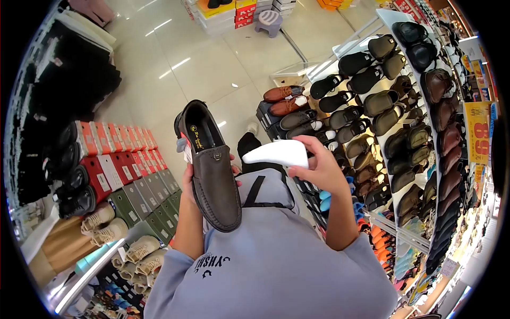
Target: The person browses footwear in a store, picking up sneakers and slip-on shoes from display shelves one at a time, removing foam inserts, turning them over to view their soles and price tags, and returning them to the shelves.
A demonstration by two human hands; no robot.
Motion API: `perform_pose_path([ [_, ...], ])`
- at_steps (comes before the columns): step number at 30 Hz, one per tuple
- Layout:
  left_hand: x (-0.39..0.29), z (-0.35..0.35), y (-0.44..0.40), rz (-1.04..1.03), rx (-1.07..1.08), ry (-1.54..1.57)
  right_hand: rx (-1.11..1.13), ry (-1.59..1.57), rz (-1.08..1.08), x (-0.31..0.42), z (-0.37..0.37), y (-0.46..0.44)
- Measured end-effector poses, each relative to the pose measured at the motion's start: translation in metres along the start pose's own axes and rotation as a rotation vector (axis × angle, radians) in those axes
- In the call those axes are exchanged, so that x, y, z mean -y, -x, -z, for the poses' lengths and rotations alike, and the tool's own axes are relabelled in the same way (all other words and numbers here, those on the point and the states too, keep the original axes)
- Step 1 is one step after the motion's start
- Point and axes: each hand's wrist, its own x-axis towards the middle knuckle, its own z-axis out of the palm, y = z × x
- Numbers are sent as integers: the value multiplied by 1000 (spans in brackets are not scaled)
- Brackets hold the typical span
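A dark brown slip-on shoe rests in my left hand, toe toward my body, its opening and dark insole with yellow print facing up. My left fingers wrap around it from beneath, and a tag hangs at its side. My right hand pinches the wide end of a white shoe-shaped insert between thumb and fingers. The insert's narrow end points left, toward the shoe, and the two are apart.
Stacked shoeboxes stand at the left, with black shoes beside them. Racks of shoes fill the right side. Brown shoes sit on boxes ahead. A small stool stands on the tiled floor.
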Motion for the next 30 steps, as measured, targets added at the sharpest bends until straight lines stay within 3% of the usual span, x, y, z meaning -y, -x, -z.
perform_pose_path([
  [8, -51, 14, -95, 128, 40, -151, -68, -71, -19, 4, 32, -89],
  [10, -63, 12, -127, 66, -75, -342, -85, -106, -24, 4, 47, -109],
  [18, -104, 7, -229, 96, -171, -539, -169, -155, -153, -2, 91, -160],
  [24, -121, -2, -284, 30, -95, -537, -358, -247, -217, -14, 105, -183],
  [28, -153, -7, -326, 214, 97, -422, -455, -324, -247, -4, 110, -198],
  [30, -163, -13, -351, 261, 95, -447, -538, -342, -255, 1, 107, -206],
])
